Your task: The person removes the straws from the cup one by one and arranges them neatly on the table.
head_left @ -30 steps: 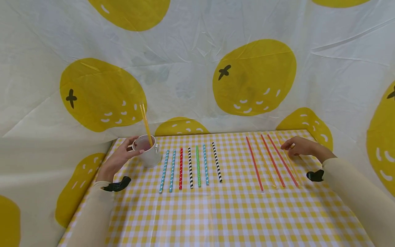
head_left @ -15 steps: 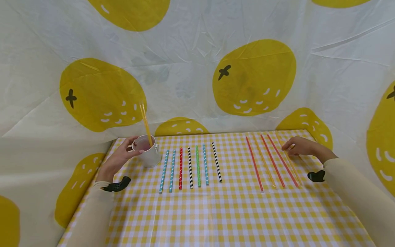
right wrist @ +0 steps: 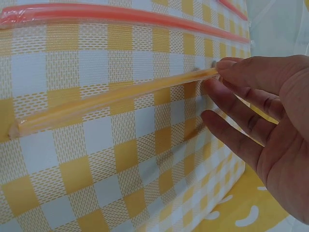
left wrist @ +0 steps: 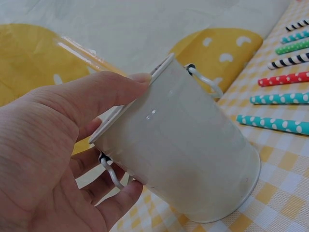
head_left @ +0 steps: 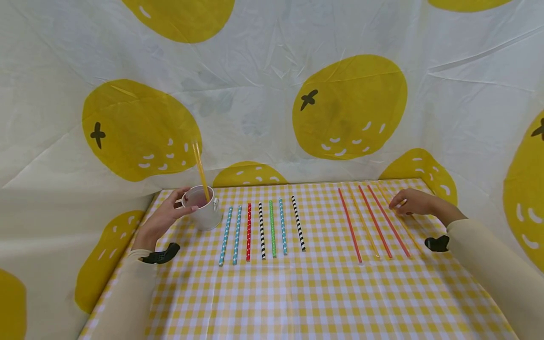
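Note:
At the table's far left, my left hand (head_left: 159,223) grips a small white metal bucket (head_left: 207,218) by its rim. Its thumb lies over the rim, and the other fingers are round the side near a handle loop (left wrist: 112,175). Orange-yellow straws (head_left: 201,171) lean upright out of the bucket. On the right, my right hand (head_left: 413,202) pinches a wrapped yellow-orange straw (right wrist: 120,93) between thumb and index finger, the remaining fingers spread loosely. Most of that straw's length lies on or just above the cloth; I cannot tell which.
Several patterned paper straws (head_left: 272,229) lie in a row right of the bucket. Three red wrapped straws (head_left: 375,221) and another yellow-orange straw (head_left: 364,221) lie left of my right hand. A checked cloth (head_left: 272,302) covers the table; a fruit-print curtain (head_left: 255,104) hangs behind.
My right hand has shifted slightly right, and the near end of the pinched straw has swung right, away from the red straw beside it. My left hand and the bucket stay still.

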{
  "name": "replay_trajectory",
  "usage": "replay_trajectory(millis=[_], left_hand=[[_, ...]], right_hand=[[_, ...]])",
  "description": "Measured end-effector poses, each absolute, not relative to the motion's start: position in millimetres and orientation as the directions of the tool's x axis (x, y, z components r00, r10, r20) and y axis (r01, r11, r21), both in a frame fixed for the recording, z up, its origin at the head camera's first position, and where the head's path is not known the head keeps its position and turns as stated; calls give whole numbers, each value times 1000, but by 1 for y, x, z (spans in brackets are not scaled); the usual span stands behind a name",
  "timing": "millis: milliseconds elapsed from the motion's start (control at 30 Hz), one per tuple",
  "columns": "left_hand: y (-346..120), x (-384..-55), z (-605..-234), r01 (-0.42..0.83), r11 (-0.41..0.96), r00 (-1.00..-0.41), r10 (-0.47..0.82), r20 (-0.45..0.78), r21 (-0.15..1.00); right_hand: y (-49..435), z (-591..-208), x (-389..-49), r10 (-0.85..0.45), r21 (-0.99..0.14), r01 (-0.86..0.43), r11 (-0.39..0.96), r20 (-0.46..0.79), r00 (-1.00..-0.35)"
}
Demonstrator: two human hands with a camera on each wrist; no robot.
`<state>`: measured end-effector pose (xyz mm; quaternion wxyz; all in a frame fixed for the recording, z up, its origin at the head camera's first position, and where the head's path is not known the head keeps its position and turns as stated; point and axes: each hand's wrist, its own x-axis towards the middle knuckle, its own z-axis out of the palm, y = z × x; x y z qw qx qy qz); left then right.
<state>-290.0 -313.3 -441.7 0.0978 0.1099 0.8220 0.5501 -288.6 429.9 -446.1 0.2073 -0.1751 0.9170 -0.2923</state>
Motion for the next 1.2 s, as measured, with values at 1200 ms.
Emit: replay_trajectory(millis=[1200], left_hand=[[-314, -295, -441, 62, 372, -947, 314, -62, 926]], right_hand=[[325, -402, -314, -492, -712, -345, 612, -1, -870]])
